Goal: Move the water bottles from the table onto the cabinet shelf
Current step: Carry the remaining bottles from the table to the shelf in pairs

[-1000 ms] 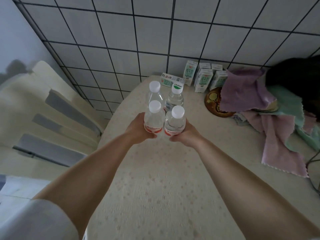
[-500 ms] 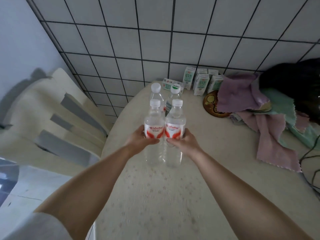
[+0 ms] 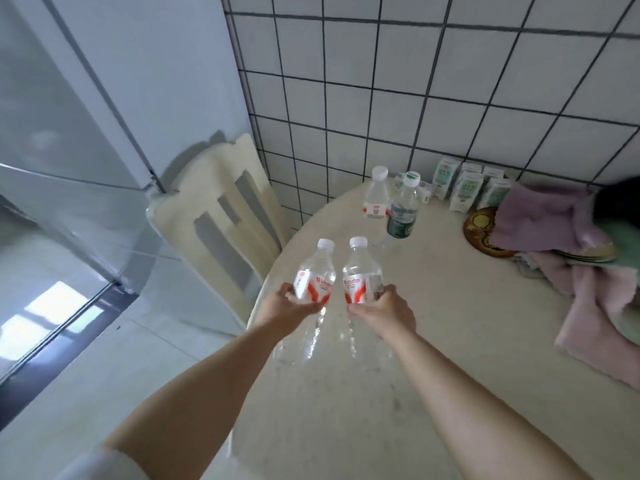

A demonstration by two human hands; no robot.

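My left hand grips a clear water bottle with a red-and-white label, lifted above the left edge of the round table. My right hand grips a second bottle of the same kind beside it. Both bottles tilt slightly away from me, white caps up. Two more bottles stand at the table's far side: one with a red-and-white label and one with a dark green label.
A cream plastic chair stands left of the table against the tiled wall. A glass-fronted cabinet fills the left. Several small cartons, a brown dish and pink and green cloths crowd the table's right side.
Both hands have raised their bottles off the table and drawn them back and leftward, away from the two standing bottles. My view has swung left, bringing the cabinet into sight.
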